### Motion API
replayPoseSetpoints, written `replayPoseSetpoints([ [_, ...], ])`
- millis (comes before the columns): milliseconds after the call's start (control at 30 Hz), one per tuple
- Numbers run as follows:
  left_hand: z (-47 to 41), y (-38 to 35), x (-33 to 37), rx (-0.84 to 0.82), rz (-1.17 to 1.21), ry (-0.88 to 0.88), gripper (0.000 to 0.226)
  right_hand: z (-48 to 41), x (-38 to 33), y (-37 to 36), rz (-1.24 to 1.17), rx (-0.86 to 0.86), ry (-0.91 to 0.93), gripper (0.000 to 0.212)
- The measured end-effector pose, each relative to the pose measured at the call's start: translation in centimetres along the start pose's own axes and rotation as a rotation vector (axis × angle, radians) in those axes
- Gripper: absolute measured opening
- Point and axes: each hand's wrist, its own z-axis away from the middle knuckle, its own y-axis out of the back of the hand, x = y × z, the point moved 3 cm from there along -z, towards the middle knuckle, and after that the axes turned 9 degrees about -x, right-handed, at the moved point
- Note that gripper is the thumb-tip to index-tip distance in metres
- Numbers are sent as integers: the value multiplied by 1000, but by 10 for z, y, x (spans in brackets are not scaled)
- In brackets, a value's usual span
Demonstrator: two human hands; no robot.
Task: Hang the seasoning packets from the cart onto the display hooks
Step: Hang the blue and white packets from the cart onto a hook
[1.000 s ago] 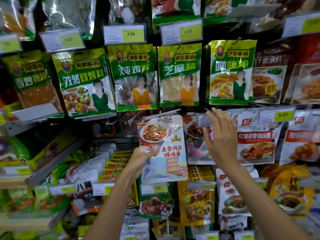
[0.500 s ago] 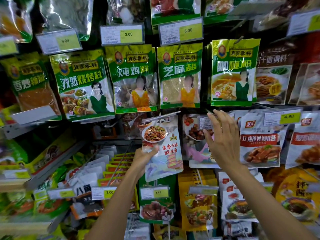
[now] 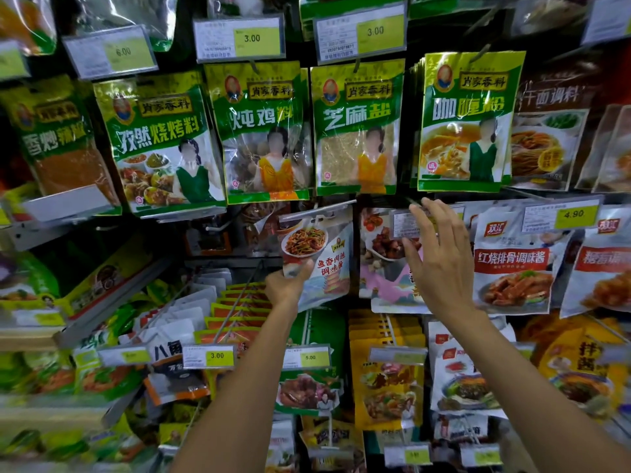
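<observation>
My left hand point(image 3: 286, 285) pinches the lower left corner of a pale seasoning packet point(image 3: 327, 261) printed with a dish of shredded meat and red writing. The packet is tilted, and its top edge sits at a display hook point(image 3: 316, 213) under the green row. Whether it hangs on the hook I cannot tell. My right hand point(image 3: 437, 257) is raised beside it, fingers spread, its fingertips lifting a clear price tag holder point(image 3: 404, 225) in front of a pink and white packet point(image 3: 386, 268).
Green seasoning packets point(image 3: 355, 128) hang in a row above, under price tags point(image 3: 239, 37). White and red sauce packets point(image 3: 512, 264) hang to the right. Orange packets point(image 3: 387, 387) and more price tags point(image 3: 208, 356) fill the lower hooks. Cluttered shelves stand at the left.
My left hand has pushed the packet up and back toward the hook, so it looks smaller and more tilted. My right hand stays on the tag holder.
</observation>
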Motion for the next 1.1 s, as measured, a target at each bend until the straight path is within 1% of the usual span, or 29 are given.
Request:
replayPoseSetpoints([
  [67, 6, 3, -3, -21, -44, -38, 36, 4, -1, 5, -25, -12, -6, 41],
  [133, 17, 9, -8, 26, -113, -114, 41, 12, -4, 11, -47, -15, -24, 40],
  [233, 50, 23, -14, 199, -231, -328, 35, 37, -8, 21, -80, -31, -82, 39],
  [267, 62, 24, -16, 230, -273, -426, 30, 48, -10, 24, -93, -55, -116, 38],
  [300, 74, 21, -19, 215, -297, -512, 26, 62, -11, 26, -114, -92, -160, 37],
  [333, 85, 15, -23, 151, -311, -564, 24, 78, -12, 29, -143, -146, -217, 36],
  [367, 95, 5, -28, 51, -317, -586, 24, 96, -11, 32, -178, -215, -289, 35],
  [467, 133, -35, -49, -302, -323, -614, 26, 157, -2, 48, -299, -418, -577, 31],
  [567, 179, -74, -81, -597, -315, -596, 24, 225, 12, 82, -260, -481, -828, 23],
  [600, 195, -86, -95, -679, -309, -563, 24, 250, 17, 97, -220, -492, -913, 19],
  [667, 227, -108, -125, -827, -317, -479, 25, 301, 27, 131, -158, -521, -1102, 18],
  [767, 277, -138, -167, -1033, -373, -375, 28, 369, 34, 186, -94, -495, -1290, 18],
  [833, 311, -158, -188, -1147, -412, -355, 25, 404, 36, 220, -33, -445, -1409, 25],
  [867, 327, -169, -197, -1193, -432, -352, 22, 422, 37, 235, -4, -429, -1485, 25],
  [933, 357, -192, -212, -1281, -462, -315, 17, 454, 41, 259, 30, -406, -1632, 17],
  [1000, 383, -218, -223, -1343, -522, -352, 16, 481, 52, 278, 68, -359, -1719, 16],
  [1100, 419, -260, -233, -1390, -553, -416, 15, 508, 73, 299, 115, -290, -1809, 12],
])
